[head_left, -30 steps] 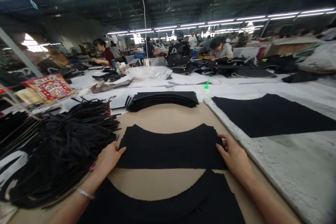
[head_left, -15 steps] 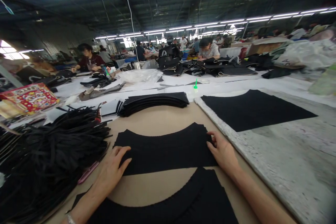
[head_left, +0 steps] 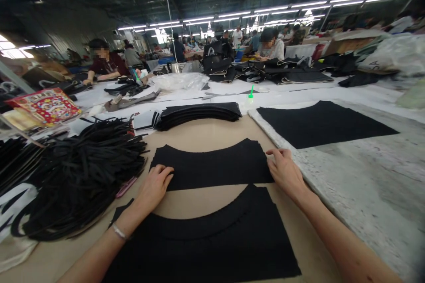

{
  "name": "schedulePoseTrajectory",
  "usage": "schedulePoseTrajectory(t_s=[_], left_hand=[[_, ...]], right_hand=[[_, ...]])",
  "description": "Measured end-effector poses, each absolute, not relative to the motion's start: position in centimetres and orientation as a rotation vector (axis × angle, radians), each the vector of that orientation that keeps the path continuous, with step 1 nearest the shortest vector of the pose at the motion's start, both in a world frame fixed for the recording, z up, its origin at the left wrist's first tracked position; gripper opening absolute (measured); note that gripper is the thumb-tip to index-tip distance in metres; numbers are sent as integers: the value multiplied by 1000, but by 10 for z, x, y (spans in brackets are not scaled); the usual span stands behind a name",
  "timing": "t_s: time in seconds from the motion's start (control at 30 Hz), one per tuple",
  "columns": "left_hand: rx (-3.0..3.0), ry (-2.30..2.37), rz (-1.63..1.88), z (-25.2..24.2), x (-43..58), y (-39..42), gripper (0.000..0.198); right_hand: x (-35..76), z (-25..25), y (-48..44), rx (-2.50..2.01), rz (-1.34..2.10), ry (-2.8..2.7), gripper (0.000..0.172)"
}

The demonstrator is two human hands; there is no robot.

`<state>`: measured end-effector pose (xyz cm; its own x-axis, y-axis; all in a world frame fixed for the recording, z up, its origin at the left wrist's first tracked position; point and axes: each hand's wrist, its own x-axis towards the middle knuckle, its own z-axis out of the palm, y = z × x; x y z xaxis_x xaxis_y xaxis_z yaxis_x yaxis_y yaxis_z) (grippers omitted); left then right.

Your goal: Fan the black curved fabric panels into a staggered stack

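Left hand (head_left: 156,187): over the middle panel (head_left: 212,163), left end; we cannot tell whether it pinches.
Right hand (head_left: 283,171): at the right edge, apart; grip unclear.
Middle panel: before us, between near panel (head_left: 212,247) and black stack (head_left: 199,115).

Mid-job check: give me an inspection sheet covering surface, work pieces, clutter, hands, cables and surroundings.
Surface: tan work surface; grey slab to the right.
Work pieces: middle black piece, flat; nearer black piece; black stack beyond.
Clutter: black strips heaped left; pink item, partly hidden.
Hands: left hand on the middle black piece's left end; right hand at its right end, grip unclear.
Cables: white cord hanging in the background.
Surroundings: several people beyond.
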<state>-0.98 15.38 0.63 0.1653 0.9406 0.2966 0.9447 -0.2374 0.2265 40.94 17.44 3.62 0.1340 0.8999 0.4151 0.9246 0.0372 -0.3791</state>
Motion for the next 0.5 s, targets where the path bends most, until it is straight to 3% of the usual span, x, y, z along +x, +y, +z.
schedulePoseTrajectory(t_s=[0.2,0.5], left_hand=[[-2531,-1936,-922,34,36,90,22],[-2756,-2283,-588,36,92,8,28]], right_hand=[[398,47,106,-1691,379,-2085,25],[414,2,87,-1773,470,-2021,38]])
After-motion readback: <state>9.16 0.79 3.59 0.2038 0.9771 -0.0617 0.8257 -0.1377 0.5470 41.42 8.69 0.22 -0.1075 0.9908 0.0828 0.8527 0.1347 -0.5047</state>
